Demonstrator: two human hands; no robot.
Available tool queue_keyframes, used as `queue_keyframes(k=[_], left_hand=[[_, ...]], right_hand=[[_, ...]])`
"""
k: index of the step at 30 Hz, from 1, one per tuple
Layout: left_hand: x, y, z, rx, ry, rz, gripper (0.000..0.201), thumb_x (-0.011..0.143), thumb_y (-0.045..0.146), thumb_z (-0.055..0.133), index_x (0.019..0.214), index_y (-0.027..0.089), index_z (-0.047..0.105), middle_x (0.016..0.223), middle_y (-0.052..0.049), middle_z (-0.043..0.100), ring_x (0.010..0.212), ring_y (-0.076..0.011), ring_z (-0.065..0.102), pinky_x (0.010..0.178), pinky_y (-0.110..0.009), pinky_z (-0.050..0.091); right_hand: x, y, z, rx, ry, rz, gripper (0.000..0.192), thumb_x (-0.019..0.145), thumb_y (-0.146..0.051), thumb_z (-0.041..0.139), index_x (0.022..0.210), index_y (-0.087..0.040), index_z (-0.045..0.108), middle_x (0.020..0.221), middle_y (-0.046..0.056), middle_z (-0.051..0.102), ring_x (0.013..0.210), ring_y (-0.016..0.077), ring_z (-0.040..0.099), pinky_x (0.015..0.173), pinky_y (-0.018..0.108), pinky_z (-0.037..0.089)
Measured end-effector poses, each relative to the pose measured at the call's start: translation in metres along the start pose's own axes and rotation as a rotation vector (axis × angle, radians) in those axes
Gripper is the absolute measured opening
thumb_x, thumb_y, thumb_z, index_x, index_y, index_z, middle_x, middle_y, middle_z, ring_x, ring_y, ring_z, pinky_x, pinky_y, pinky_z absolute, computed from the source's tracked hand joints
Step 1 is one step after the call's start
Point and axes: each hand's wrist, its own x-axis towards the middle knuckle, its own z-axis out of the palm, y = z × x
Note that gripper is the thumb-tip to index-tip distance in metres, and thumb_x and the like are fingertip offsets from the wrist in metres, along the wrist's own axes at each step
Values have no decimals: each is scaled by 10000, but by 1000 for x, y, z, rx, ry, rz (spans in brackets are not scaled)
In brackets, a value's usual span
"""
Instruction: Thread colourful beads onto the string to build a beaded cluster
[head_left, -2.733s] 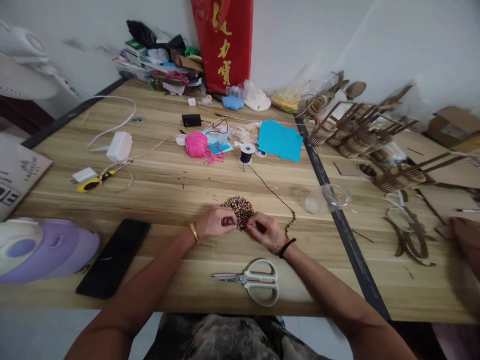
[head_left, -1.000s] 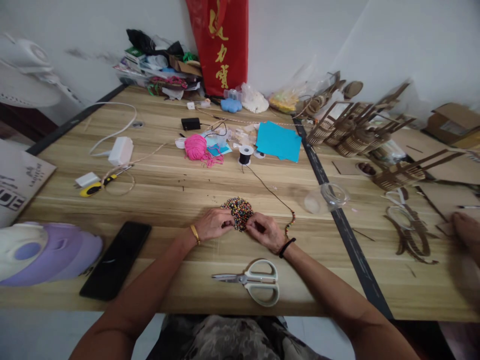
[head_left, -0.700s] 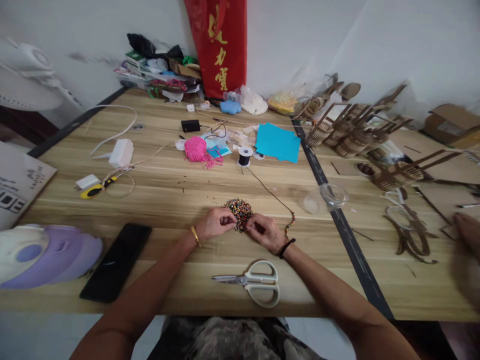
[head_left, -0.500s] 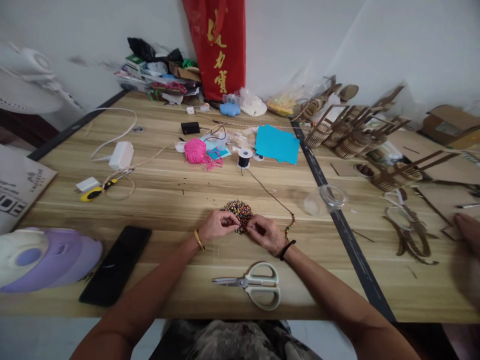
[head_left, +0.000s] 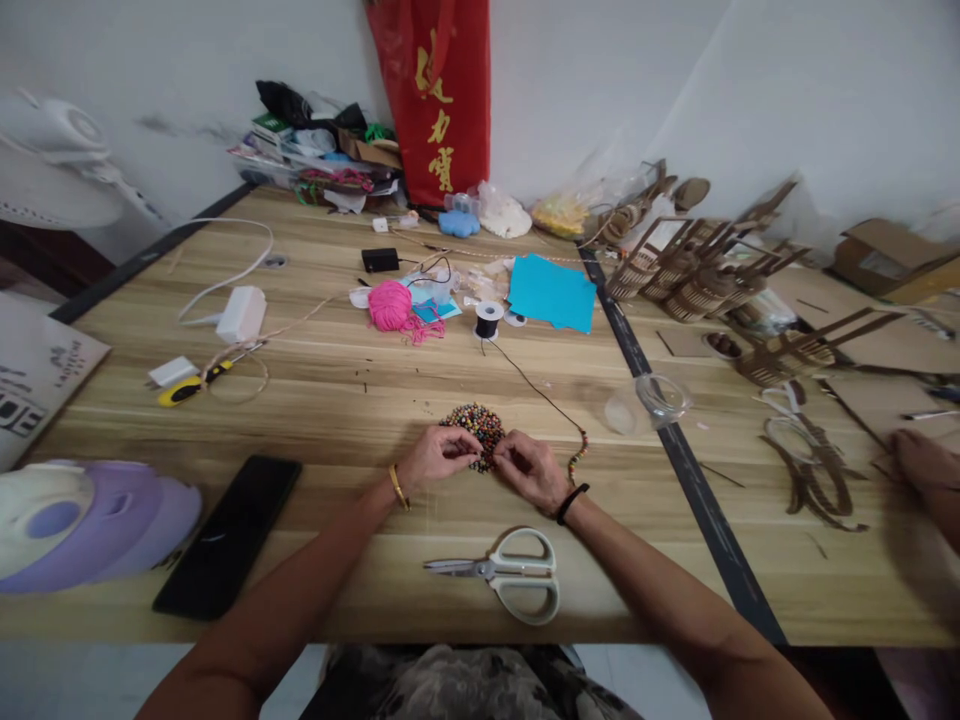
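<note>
- The beads lie in a small pile on the desk, just past both hands.
- The left hand touches the pile's near edge, its fingertips pinched together.
- The right hand sits just beside it, its grip pinched too.
- What each grip holds is too small to see.
- A black cord runs from a spool to a short bead string near the right hand.
- Scissors lie closer to the person.
</note>
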Motion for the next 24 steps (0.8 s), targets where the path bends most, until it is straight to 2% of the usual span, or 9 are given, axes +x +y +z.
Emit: queue_keyframes(k=[7,12,20,24], left_hand=[[1,-4,1,-27,15,35,101,718,181,666,774,100,689,806,-67,689,729,-129,641,716,-246,535],[0,-5,1,-39,12,33,148,696,221,705,776,98,688,786,-64,670,665,-115,605,647,-225,509],[1,0,0,96,-13,157,99,755,177,639,689,114,678,696,-44,659,666,-123,589,660,-224,467],[1,0,-2,116,-21,162,97,759,184,637,700,117,677,701,-44,665,660,-124,591,645,-218,463]], right_hand=[[-1,1,2,-17,12,-82,94,893,-227,499,839,-183,563,732,29,584,612,125,520,554,231,403],[-1,-1,2,-45,14,-120,86,903,-221,491,852,-191,554,745,35,586,635,134,536,570,241,421],[0,-2,5,-103,-37,-220,64,908,-186,482,888,-197,542,757,39,602,670,141,552,601,249,440],[0,-4,0,-84,-51,-208,49,900,-222,505,905,-196,545,745,36,593,653,141,548,583,249,445]])
